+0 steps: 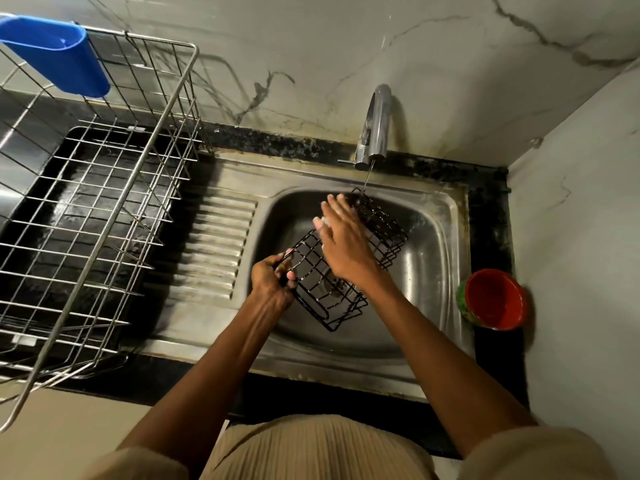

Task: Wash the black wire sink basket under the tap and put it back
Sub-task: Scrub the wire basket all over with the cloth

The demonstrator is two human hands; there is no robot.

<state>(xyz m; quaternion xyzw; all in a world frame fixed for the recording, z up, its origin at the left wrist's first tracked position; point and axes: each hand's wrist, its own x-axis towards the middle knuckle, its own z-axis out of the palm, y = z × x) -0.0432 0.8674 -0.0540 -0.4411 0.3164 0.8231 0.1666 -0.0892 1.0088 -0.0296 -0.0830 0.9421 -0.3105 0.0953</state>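
Note:
The black wire sink basket [318, 292] hangs tilted over the steel sink bowl [426, 271], its far end under a thin stream of water from the chrome tap [375, 126]. My left hand [272, 282] grips the basket's near left corner with curled fingers. My right hand [341, 237] lies across the top of the basket with straight, spread fingers, pressing on the wires. Part of the basket's middle is hidden under that hand.
A large steel wire dish rack [104, 216] stands on the left over a black tray, with a blue plastic holder [59, 53] hung on its back rim. A red bowl [495, 299] sits on the black counter right of the sink. Marble wall behind.

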